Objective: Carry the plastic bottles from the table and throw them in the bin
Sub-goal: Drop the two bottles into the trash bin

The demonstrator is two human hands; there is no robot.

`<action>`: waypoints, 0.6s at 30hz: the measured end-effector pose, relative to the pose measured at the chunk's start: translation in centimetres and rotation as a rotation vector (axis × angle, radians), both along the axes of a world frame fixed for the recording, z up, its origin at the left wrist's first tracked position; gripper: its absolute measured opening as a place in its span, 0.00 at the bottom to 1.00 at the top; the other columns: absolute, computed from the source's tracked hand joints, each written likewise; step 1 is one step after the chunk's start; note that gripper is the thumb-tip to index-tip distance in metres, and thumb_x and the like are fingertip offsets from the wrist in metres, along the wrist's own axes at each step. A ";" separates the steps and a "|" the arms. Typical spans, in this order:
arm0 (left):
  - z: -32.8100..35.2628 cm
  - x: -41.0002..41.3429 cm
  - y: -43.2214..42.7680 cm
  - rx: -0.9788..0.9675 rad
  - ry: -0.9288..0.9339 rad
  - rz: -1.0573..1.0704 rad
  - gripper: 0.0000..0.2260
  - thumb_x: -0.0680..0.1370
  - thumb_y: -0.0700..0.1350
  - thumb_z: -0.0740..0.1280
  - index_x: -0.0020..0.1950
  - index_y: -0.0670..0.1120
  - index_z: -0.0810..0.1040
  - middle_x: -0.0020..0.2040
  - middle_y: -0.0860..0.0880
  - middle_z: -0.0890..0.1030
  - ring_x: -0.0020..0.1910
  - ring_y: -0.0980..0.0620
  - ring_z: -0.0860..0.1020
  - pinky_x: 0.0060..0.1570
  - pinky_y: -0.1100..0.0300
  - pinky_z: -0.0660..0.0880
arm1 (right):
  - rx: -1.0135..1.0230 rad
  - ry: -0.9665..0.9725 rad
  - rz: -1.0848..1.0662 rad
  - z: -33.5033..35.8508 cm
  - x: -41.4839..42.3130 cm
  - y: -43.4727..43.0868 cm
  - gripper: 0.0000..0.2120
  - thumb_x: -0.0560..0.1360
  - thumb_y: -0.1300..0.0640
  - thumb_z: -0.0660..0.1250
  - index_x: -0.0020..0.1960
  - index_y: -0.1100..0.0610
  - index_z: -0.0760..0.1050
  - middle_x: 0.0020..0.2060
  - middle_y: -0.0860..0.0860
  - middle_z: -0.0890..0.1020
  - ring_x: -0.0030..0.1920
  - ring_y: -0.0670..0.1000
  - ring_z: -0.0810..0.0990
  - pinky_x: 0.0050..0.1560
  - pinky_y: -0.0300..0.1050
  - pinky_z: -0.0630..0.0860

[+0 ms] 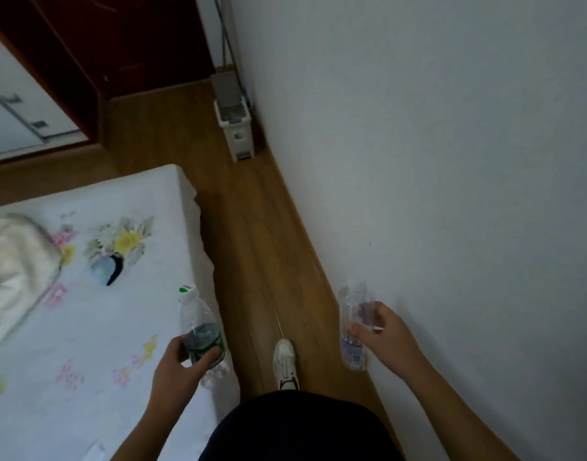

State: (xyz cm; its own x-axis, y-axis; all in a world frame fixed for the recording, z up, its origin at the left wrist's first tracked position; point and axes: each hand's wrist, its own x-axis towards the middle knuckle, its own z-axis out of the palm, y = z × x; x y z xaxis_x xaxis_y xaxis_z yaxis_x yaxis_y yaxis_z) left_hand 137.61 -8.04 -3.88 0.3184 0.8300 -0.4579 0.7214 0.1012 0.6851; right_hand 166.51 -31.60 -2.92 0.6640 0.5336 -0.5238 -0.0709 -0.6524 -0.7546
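My left hand (179, 371) grips a clear plastic bottle (199, 324) with a green label and a white-and-green cap, held upright over the bed's edge. In my right hand (383, 334) is a second clear bottle (351, 331) with a blue-white label, upright near the wall. Far ahead on the floor, against the wall, stands a small white bin (236, 129) with its top open. Both bottles are well short of the bin.
A bed with a white flowered sheet (86, 311) fills the left side, a cream pillow (12, 271) on it. A narrow strip of wooden floor (252, 234) runs between bed and white wall (435, 161). My white shoe (285, 362) is on the floor. A dark red cabinet (96, 54) stands at the back.
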 end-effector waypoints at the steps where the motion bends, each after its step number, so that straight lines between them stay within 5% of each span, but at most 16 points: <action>1: -0.1 0.8 1.1 -0.001 -0.001 0.006 0.23 0.72 0.47 0.79 0.64 0.44 0.77 0.57 0.45 0.83 0.57 0.43 0.81 0.55 0.52 0.75 | -0.007 -0.007 0.011 -0.1 0.9 1.2 0.27 0.63 0.35 0.75 0.57 0.43 0.73 0.55 0.46 0.82 0.56 0.49 0.81 0.54 0.45 0.78; 4: 0.0 4.1 5.0 -0.002 -0.022 0.006 0.24 0.72 0.49 0.78 0.65 0.44 0.77 0.57 0.46 0.82 0.55 0.46 0.80 0.54 0.53 0.75 | -0.032 -0.058 0.009 -0.7 3.7 4.7 0.41 0.52 0.22 0.69 0.57 0.45 0.74 0.53 0.44 0.81 0.53 0.47 0.80 0.57 0.47 0.78; 7: 0.2 8.5 9.8 -0.006 -0.036 -0.042 0.28 0.70 0.55 0.79 0.66 0.46 0.76 0.57 0.50 0.81 0.57 0.45 0.80 0.56 0.53 0.77 | -0.065 -0.064 -0.015 -1.1 6.8 8.2 0.23 0.65 0.42 0.78 0.55 0.49 0.75 0.50 0.44 0.81 0.53 0.49 0.81 0.57 0.48 0.77; 10: 1.2 12.9 14.2 0.005 -0.079 -0.073 0.35 0.65 0.64 0.76 0.67 0.48 0.75 0.57 0.52 0.80 0.56 0.49 0.80 0.58 0.51 0.78 | -0.081 -0.079 -0.054 -1.4 9.9 11.1 0.20 0.66 0.47 0.78 0.54 0.51 0.76 0.49 0.46 0.82 0.52 0.50 0.81 0.56 0.49 0.76; 14: 1.8 18.3 19.7 0.010 -0.117 -0.085 0.25 0.72 0.51 0.78 0.66 0.50 0.74 0.57 0.53 0.80 0.57 0.49 0.79 0.58 0.51 0.78 | -0.132 -0.055 -0.051 -2.4 14.9 15.2 0.17 0.69 0.56 0.79 0.54 0.54 0.76 0.49 0.50 0.83 0.53 0.55 0.82 0.54 0.48 0.75; 18: 1.6 22.6 25.5 0.041 -0.117 -0.056 0.21 0.73 0.49 0.77 0.62 0.54 0.73 0.54 0.54 0.80 0.55 0.50 0.79 0.55 0.54 0.77 | -0.135 -0.068 -0.010 -3.4 20.6 21.4 0.19 0.68 0.58 0.79 0.54 0.55 0.77 0.50 0.53 0.83 0.52 0.56 0.82 0.54 0.46 0.75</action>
